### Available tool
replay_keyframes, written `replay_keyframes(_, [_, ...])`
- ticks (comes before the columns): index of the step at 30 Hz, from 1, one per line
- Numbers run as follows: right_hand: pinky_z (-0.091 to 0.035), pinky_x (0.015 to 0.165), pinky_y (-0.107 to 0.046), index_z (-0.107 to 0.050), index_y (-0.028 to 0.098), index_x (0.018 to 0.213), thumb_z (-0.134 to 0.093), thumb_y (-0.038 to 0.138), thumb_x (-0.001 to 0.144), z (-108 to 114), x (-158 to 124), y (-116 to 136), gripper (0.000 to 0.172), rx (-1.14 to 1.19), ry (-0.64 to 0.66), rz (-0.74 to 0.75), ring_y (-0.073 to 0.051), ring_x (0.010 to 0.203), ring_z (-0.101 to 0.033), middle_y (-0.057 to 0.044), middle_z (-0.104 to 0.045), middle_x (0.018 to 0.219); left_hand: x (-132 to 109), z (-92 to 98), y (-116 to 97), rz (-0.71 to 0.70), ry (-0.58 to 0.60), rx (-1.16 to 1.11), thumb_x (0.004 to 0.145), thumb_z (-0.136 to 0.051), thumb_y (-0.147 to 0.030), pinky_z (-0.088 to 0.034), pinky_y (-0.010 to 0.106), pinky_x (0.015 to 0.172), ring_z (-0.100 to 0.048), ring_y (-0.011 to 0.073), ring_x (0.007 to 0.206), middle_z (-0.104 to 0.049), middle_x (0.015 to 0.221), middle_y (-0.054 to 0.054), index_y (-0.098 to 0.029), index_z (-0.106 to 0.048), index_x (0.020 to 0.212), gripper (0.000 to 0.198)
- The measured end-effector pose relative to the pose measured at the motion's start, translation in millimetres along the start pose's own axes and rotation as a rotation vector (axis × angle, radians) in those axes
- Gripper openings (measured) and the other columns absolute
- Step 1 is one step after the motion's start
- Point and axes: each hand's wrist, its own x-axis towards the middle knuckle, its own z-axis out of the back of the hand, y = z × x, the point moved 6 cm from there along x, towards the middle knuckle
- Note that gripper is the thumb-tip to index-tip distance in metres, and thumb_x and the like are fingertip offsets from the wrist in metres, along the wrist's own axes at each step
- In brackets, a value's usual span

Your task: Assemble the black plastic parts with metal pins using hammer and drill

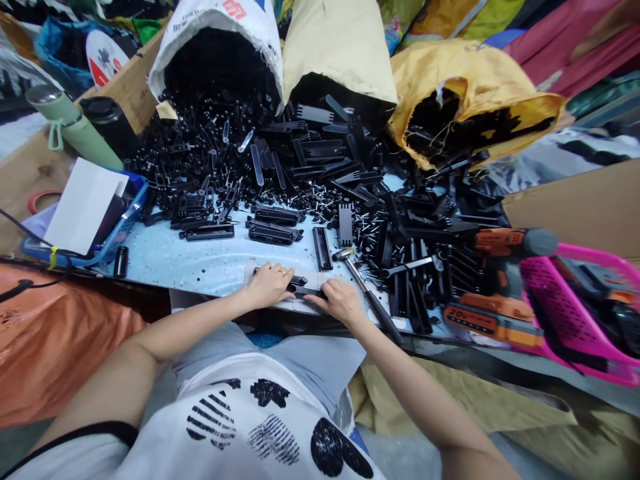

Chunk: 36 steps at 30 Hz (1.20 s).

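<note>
At the front edge of the table, my left hand (271, 285) is closed over the left end of a black slotted plastic part (300, 289). My right hand (343, 299) pinches the right end of the same part, which lies flat on a pale board. The fingers hide much of it. A hammer (363, 283) with a black handle lies just right of my right hand. Beyond my hands rest a black channel-shaped piece (323, 249) and a toothed grey plate (345, 225). Assembled black parts (274, 232) sit behind my left hand.
Three sacks spill black parts at the back, among them a yellow sack (475, 87). Loose screws (320, 200) lie mid-table. An orange power drill (490, 320) and a pink basket (565, 320) stand right. A blue basket (127, 213) and green bottle (75, 127) are left.
</note>
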Motion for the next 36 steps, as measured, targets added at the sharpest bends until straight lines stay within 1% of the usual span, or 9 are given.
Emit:
replay_keyframes(6, [-0.025, 0.054, -0.026, -0.055, 0.015, 0.061, -0.032, 0.06, 0.09, 15, 11, -2, 0.059, 0.122, 0.055, 0.056, -0.012, 0.055, -0.048, -0.006, -0.056, 0.061, -10, 8.5, 13, -0.083, -0.091, -0.126, 0.092, -0.036, -0.046, -0.038, 0.03, 0.068, -0.055, 0.0214, 0.08, -0.062, 0.08, 0.012, -0.011, -0.064, 0.091, 0.044])
replay_keyframes(11, [-0.028, 0.055, -0.024, -0.056, 0.015, 0.061, -0.023, 0.06, 0.092, 18, 16, 13, 0.063, 0.357, 0.148, 0.088, -0.012, 0.054, -0.049, -0.004, -0.054, 0.058, -2, 7.7, 40, 0.069, -0.144, -0.245, 0.094, -0.031, -0.038, -0.036, 0.026, 0.062, -0.056, 0.0171, 0.069, -0.062, 0.066, 0.009, -0.016, -0.062, 0.065, 0.048])
replay_keyframes(14, [-0.029, 0.054, -0.024, -0.054, 0.016, 0.059, -0.018, 0.059, 0.093, 20, 20, 17, 0.065, 0.456, 0.173, 0.021, -0.011, 0.052, -0.047, -0.003, -0.052, 0.055, -3, 8.4, 42, 0.022, -0.097, -0.33, 0.094, -0.032, -0.039, -0.035, 0.025, 0.059, -0.057, 0.0152, 0.064, -0.063, 0.064, 0.007, -0.017, -0.06, 0.061, 0.048])
replay_keyframes(16, [-0.029, 0.054, -0.024, -0.054, 0.016, 0.059, -0.021, 0.06, 0.092, 30, 23, 22, 0.064, 0.465, 0.176, 0.042, -0.011, 0.053, -0.047, -0.003, -0.052, 0.056, -11, 13.6, 38, 0.0, -0.083, -0.356, 0.093, -0.031, -0.04, -0.034, 0.025, 0.057, -0.056, 0.0145, 0.06, -0.063, 0.063, 0.006, -0.018, -0.061, 0.061, 0.049])
replay_keyframes(19, [-0.028, 0.052, -0.024, -0.053, 0.015, 0.06, -0.026, 0.061, 0.09, 62, 25, 37, 0.061, 0.514, 0.125, 0.183, -0.011, 0.052, -0.046, -0.003, -0.05, 0.055, -31, 34.6, 26, 0.027, -0.173, -0.392, 0.093, -0.029, -0.042, -0.035, 0.026, 0.056, -0.054, 0.0153, 0.055, -0.06, 0.057, 0.007, -0.017, -0.059, 0.059, 0.052])
replay_keyframes(23, [-0.029, 0.049, -0.025, -0.051, 0.017, 0.061, -0.017, 0.061, 0.091, 114, 20, 72, 0.063, 0.857, 0.073, 0.427, -0.011, 0.049, -0.044, -0.001, -0.043, 0.05, -64, 76.1, -17, -0.141, -0.265, -0.7, 0.095, -0.019, -0.046, -0.037, 0.027, 0.055, -0.052, 0.0148, 0.052, -0.057, 0.054, 0.006, -0.018, -0.057, 0.062, 0.058])
replay_keyframes(26, [-0.029, 0.047, -0.026, -0.047, 0.019, 0.058, -0.015, 0.06, 0.092, 137, 18, 92, 0.062, 1.088, 0.054, 0.529, -0.011, 0.045, -0.04, 0.0, -0.039, 0.046, -82, 100.0, -42, -0.197, -0.34, -0.923, 0.095, -0.014, -0.048, -0.037, 0.028, 0.052, -0.05, 0.0146, 0.049, -0.054, 0.052, 0.006, -0.018, -0.056, 0.065, 0.059])
replay_keyframes(31, [-0.029, 0.045, -0.026, -0.046, 0.02, 0.057, -0.02, 0.058, 0.093, 136, 22, 101, 0.059, 1.26, -0.036, 0.478, -0.011, 0.041, -0.038, 0.0, -0.04, 0.044, -97, 103.5, -52, -0.106, -0.47, -1.041, 0.096, -0.014, -0.046, -0.036, 0.028, 0.05, -0.047, 0.014, 0.047, -0.052, 0.05, 0.005, -0.018, -0.053, 0.065, 0.057])
replay_keyframes(36, [-0.028, 0.045, -0.026, -0.043, 0.02, 0.054, -0.026, 0.058, 0.092, 117, 11, 106, 0.056, 1.363, -0.076, 0.411, -0.01, 0.04, -0.036, 0.001, -0.039, 0.043, -98, 100.8, -53, -0.116, -0.436, -1.007, 0.096, -0.019, -0.04, -0.036, 0.026, 0.05, -0.048, 0.0134, 0.047, -0.052, 0.049, 0.004, -0.017, -0.055, 0.063, 0.054])
